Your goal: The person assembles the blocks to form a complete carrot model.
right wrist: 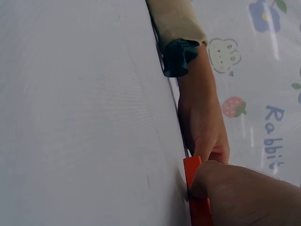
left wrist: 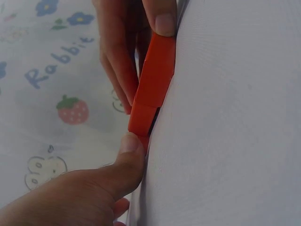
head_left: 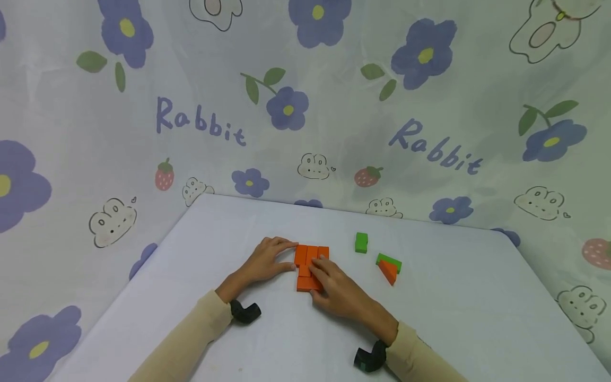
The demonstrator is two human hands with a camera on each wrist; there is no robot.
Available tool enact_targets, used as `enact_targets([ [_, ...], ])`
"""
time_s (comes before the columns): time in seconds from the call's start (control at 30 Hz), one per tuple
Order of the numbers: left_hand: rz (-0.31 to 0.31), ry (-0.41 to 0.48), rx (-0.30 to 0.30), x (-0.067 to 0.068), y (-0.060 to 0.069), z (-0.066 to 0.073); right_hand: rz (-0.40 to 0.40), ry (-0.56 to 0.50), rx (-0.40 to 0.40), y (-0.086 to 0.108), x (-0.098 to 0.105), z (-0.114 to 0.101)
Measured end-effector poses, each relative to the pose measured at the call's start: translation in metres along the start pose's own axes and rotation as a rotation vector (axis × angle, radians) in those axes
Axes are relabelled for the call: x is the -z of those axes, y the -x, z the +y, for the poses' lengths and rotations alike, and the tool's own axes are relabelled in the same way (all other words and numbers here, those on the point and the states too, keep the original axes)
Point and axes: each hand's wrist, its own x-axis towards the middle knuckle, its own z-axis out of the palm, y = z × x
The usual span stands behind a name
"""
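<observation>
On the white table, several orange blocks [head_left: 312,253] lie flat against each other in a compact group. My left hand [head_left: 264,261] is at the group's left side, its index fingertip at the far corner and its thumb at the near end of the leftmost upper block. In the left wrist view, that thumb presses an orange block's end [left wrist: 143,117]. My right hand [head_left: 342,291] covers the group's near right part. It grips the lowest orange block [head_left: 304,284], thumb at the near edge and fingers over the top. Part of the group is hidden beneath it.
To the right of the group stands a small green block [head_left: 361,242]. Farther right, an orange triangular block [head_left: 389,272] touches a green block [head_left: 390,262]. A patterned cloth [head_left: 334,132] hangs behind the table. Dark bands [head_left: 245,312] are on both wrists.
</observation>
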Motion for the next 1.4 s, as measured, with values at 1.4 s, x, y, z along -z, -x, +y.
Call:
enact_targets([
  [1.4, -0.006, 0.001, 0.013, 0.0002, 0.0009, 0.0003, 0.011, 0.021, -0.04, 0.0011, -0.0024, -0.0059],
])
